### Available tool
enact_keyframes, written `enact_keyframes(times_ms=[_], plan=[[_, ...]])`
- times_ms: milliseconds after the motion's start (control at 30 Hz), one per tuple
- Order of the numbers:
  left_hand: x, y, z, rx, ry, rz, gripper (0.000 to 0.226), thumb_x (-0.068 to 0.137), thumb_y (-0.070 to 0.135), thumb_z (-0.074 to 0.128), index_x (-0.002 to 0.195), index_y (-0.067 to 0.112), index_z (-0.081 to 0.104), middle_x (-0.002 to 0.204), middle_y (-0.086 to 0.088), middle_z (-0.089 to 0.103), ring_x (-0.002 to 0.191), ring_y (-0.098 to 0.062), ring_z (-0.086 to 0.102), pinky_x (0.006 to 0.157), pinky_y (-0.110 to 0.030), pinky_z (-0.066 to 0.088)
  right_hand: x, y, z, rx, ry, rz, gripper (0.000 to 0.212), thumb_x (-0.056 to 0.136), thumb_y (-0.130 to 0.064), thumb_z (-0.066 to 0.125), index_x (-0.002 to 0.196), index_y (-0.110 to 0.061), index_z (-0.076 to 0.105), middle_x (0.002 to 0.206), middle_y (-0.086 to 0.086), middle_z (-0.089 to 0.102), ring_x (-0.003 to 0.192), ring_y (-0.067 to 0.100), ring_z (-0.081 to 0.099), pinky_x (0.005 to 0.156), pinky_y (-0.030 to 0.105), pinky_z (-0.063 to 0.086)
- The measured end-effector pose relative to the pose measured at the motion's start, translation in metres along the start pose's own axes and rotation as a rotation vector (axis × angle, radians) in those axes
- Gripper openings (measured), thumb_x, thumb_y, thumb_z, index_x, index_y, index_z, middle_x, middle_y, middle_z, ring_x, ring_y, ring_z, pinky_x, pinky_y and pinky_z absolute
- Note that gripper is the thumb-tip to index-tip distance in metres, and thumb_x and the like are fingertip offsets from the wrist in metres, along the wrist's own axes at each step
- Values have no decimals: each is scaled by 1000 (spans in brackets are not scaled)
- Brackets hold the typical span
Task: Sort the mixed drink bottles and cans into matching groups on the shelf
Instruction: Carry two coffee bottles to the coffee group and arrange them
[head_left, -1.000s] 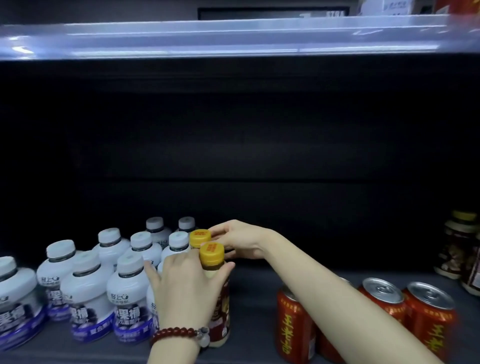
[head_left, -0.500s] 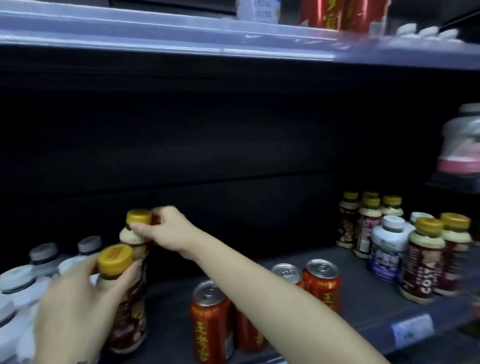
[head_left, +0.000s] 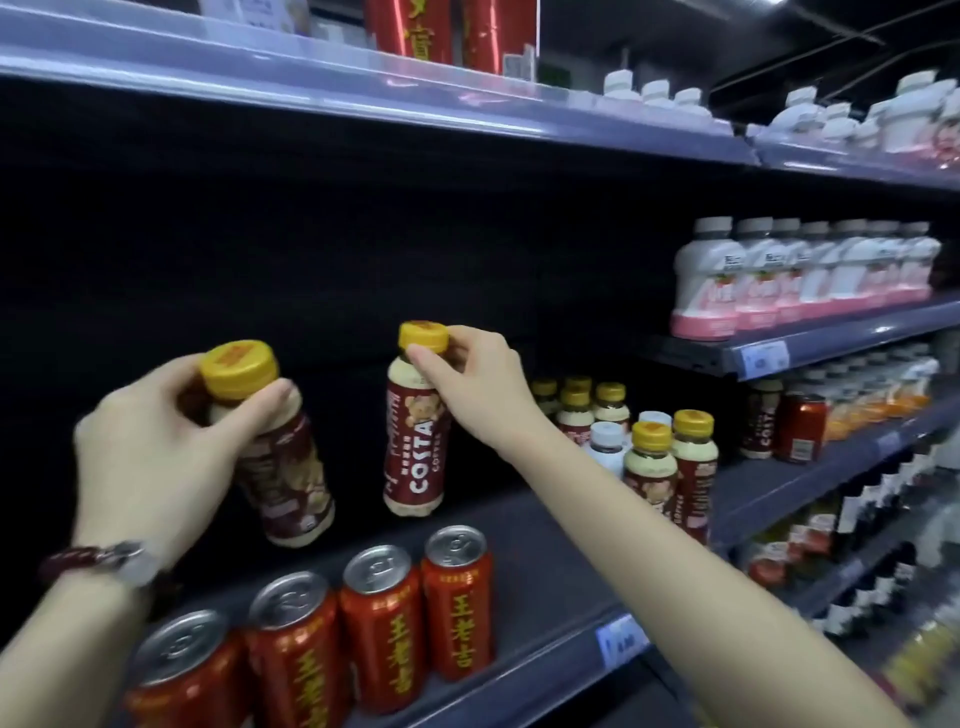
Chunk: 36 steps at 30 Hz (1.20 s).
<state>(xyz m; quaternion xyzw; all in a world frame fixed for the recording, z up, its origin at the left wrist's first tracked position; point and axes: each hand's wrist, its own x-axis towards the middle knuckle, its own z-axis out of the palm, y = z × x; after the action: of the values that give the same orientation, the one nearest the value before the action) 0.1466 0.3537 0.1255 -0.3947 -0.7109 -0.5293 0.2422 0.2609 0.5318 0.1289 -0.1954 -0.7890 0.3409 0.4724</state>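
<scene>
Two Costa bottles held aloft: right hand (head_left: 483, 384) pinching upright bottle (head_left: 415, 441) by cap, left hand (head_left: 156, 441) wrapped round tilted one (head_left: 280, 467). Matching yellow-cap cluster (head_left: 660, 457) sits right of upright bottle (right hand nearer).

A shop: stocked drink shelves (head_left: 571, 519) (price tags (head_left: 621, 644) along edges)

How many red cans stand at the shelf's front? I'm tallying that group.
4: a row along the front edge, at and. Others may hide behind.
</scene>
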Motion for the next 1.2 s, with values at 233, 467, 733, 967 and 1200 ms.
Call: enact_keyframes(times_ms=[233,467,733,967,1200], plan=[[-4,63,95,-85,-77,73,34,73,37,74,100,17,71,82,5,63,79,-11,56,63,-15,37,-12,48,-86,-82,65,59,30,86,-37,64,96,-10,72,92,4,76,90,14,71,85,42,56],[-4,81,165,-138,-196,-39,29,72,38,75,88,14,71,67,16,60,68,4,54,61,-17,42,4,68,-122,-105,5,85,31,88,-39,62,99,-11,72,94,2,76,90,12,70,84,38,58],[1,68,209,28,-309,-225,43,66,41,80,89,5,71,75,-1,63,78,-18,63,68,-28,50,44,103,-108,-274,-190,172,42,83,-39,68,83,3,64,79,11,70,75,22,66,59,27,48],[2,60,232,63,-454,-354,53,63,40,82,99,4,70,94,-9,70,88,-21,66,70,-27,49,73,128,-91,-409,-351,242,38,83,-30,68,108,-3,61,103,11,66,80,19,59,61,25,46],[15,51,248,130,-570,-424,64,65,40,81,113,3,63,113,-12,68,103,-25,65,75,-27,50,92,129,-83,-544,-511,354,47,84,-20,71,123,-1,53,119,18,60,103,32,66,74,36,60]])
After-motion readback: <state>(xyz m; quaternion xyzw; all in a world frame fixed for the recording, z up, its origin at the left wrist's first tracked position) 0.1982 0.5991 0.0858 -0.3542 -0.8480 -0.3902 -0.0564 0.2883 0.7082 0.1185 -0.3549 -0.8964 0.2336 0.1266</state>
